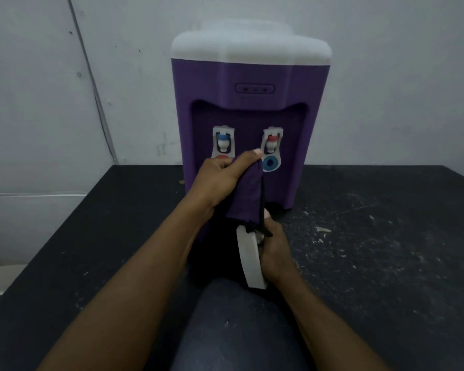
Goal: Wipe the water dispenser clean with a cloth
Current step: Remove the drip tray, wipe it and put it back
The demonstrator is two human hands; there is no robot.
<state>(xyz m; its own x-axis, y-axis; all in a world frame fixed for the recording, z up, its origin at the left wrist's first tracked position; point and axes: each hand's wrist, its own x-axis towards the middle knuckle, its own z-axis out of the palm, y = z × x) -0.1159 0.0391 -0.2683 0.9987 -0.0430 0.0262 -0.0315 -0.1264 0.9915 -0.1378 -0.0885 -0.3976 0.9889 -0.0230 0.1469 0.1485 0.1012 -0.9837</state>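
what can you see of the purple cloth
The purple cloth looks like soft, dark fabric, bunched into a hanging fold in front of the water dispenser. The left hand grips its upper end; its lower, dark frayed edge drapes over the top of a white curved piece held by the right hand.

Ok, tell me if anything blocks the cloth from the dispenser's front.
Nothing visible does. The left hand grips the cloth just before the water dispenser; the white part in the right hand sits below it.

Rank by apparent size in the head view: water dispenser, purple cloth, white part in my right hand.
Largest: water dispenser.
Then purple cloth and white part, which look alike; not ranked.
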